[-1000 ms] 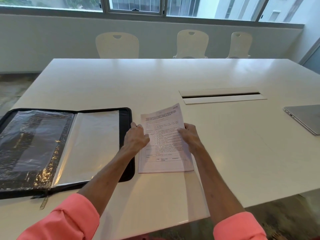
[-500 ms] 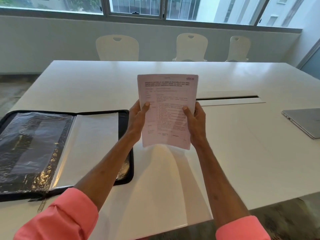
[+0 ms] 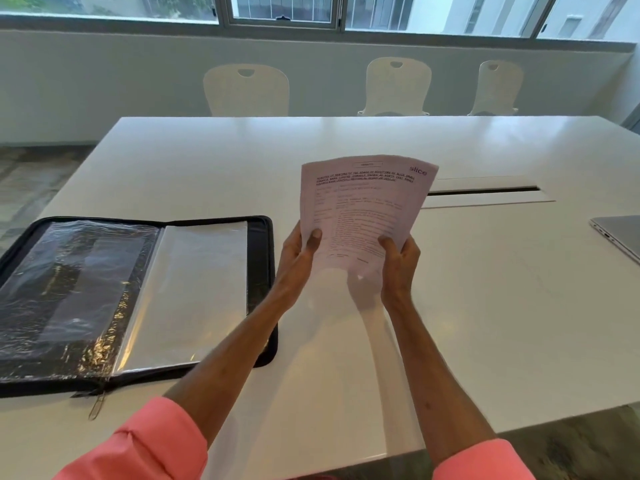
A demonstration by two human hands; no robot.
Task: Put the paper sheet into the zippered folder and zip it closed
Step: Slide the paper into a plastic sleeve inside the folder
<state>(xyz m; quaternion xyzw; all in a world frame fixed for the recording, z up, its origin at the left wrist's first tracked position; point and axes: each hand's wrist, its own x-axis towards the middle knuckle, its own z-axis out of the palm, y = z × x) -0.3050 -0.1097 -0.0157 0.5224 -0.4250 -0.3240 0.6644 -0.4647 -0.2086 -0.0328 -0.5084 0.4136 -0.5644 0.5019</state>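
You hold a pale pink-white sheet (image 3: 363, 209) printed in rows of dark text, its heading red above your grip. Left of the grip, the folder (image 3: 259, 258) is black with clear pockets. Your sleeves (image 3: 149, 445) are coral pink, the table (image 3: 485, 306) white.

The white tabletop (image 3: 485, 306) carries the open black zippered folder (image 3: 138, 296) at left and a grey laptop (image 3: 620, 235) at its right edge.

Paper sheet (image 3: 363, 209) between both hands

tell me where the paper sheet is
Head view, centre: the paper sheet is held above the table by left hand and right hand, right of the open zippered folder.
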